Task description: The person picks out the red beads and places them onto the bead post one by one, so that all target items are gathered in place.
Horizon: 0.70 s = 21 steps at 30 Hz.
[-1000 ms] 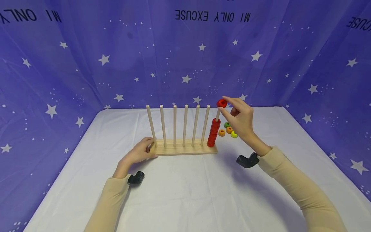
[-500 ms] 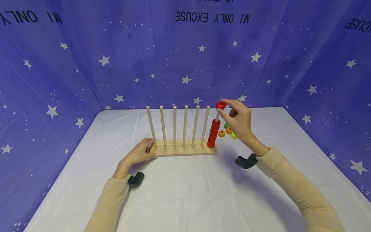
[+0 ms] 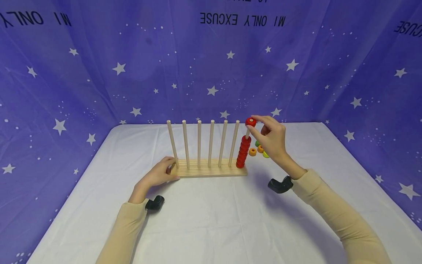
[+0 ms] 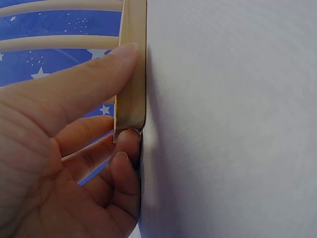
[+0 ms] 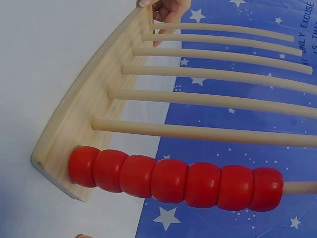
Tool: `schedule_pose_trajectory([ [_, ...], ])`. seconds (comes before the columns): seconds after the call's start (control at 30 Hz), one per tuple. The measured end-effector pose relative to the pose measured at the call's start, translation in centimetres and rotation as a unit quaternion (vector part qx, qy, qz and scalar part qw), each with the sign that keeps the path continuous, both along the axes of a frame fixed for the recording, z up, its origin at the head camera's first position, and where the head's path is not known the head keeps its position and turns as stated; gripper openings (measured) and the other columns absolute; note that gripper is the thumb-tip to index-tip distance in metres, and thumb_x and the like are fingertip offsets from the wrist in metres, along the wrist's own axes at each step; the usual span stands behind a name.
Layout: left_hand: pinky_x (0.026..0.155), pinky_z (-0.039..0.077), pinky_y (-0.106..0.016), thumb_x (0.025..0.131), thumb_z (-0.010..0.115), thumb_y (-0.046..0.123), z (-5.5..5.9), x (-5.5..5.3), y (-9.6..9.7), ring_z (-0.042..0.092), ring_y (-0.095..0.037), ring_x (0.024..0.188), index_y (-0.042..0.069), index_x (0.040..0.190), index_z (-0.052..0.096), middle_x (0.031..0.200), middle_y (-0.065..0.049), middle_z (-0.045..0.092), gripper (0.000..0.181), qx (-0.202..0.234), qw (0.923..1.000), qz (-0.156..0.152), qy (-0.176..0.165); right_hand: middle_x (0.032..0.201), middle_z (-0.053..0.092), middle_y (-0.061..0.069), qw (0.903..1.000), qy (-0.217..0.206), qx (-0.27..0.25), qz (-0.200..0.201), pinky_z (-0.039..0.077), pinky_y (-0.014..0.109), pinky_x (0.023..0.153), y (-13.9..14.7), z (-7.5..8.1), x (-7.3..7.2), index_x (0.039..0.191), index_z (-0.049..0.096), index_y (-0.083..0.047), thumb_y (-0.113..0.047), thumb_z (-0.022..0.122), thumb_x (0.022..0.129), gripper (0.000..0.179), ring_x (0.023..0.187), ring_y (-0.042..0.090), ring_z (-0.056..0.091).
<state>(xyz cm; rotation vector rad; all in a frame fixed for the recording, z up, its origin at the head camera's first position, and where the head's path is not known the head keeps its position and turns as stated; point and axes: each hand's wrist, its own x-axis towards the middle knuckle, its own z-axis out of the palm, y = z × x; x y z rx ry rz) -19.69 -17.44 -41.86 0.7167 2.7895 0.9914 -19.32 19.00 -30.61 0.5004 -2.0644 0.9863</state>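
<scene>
At the left end of the wooden bead rack's base [image 3: 211,171], my left hand [image 3: 159,173] grips the board; in the left wrist view its thumb [image 4: 99,74] lies along the wood with fingers around the end. My right hand [image 3: 273,138] pinches a red bead [image 3: 248,124] between thumb and fingers at the top of the rightmost peg. The pale peg tip shows in that bead's hole. Below, a stack of red beads [image 3: 243,154] sits on the same peg, also large in the right wrist view [image 5: 171,181]. A bare stretch of peg separates bead and stack.
The other upright pegs [image 3: 199,143] carry no beads. Behind the right hand lie loose beads: an orange one [image 3: 252,152], another orange one [image 3: 260,149], a yellow one [image 3: 265,155] and a green one [image 3: 257,143]. A starry purple cloth [image 3: 178,66] hangs behind the white table [image 3: 197,220].
My right hand has moved slightly left and down with the red bead, which now has the peg tip in its hole. The left hand and the rack have stayed put.
</scene>
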Motion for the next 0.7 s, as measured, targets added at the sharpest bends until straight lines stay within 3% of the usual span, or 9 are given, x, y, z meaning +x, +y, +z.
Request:
schedule_pose_trajectory([
  [0.7, 0.064, 0.039, -0.02, 0.078, 0.073, 0.016, 0.0, 0.0, 0.0, 0.048, -0.015, 0.075, -0.011, 0.134, 0.043, 0.133, -0.026, 0.044, 0.069, -0.007, 0.9999, 0.006, -0.006, 0.081, 0.065, 0.012, 0.9991, -0.038, 0.017, 0.008, 0.029, 0.015, 0.05, 0.5, -1.5, 0.2, 0.105, 0.071, -0.004, -0.009, 0.078, 0.074, 0.032, 0.054, 0.008, 0.036],
])
